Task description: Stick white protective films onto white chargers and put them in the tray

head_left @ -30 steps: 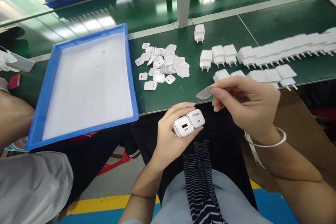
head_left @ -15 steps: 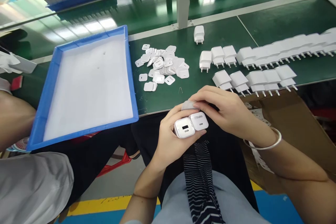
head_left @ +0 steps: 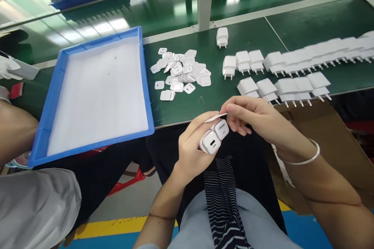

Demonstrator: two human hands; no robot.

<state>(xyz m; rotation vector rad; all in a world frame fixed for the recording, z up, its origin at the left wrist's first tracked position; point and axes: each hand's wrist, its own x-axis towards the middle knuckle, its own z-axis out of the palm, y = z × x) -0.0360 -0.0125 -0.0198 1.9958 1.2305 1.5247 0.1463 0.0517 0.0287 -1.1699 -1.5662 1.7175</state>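
Observation:
My left hand [head_left: 191,148] is wrapped round two white charger plugs side by side, their port ends facing up toward me. The nearer charger [head_left: 210,142] shows a dark port and a smaller slot. The other charger [head_left: 221,128] bears grey lettering and one slot. A thin white cover plate [head_left: 215,118], seen nearly edge-on, lies along my left fingers just behind the chargers. My right hand [head_left: 251,116] pinches the plate's right end between thumb and forefinger, its other fingers curled beside the lettered charger.
On the green bench [head_left: 181,111] lies a heap of white cover plates [head_left: 182,72]. Rows of white chargers [head_left: 309,56] stand to the right. A blue tray [head_left: 150,105] with a white liner is at left, beside another person's arm [head_left: 17,132]. A cardboard box [head_left: 318,144] sits below the bench.
The chargers have turned and tilted in my left hand. My right hand has shifted slightly right, its fingers lifting the plate's end, so the plate now shows nearly edge-on.

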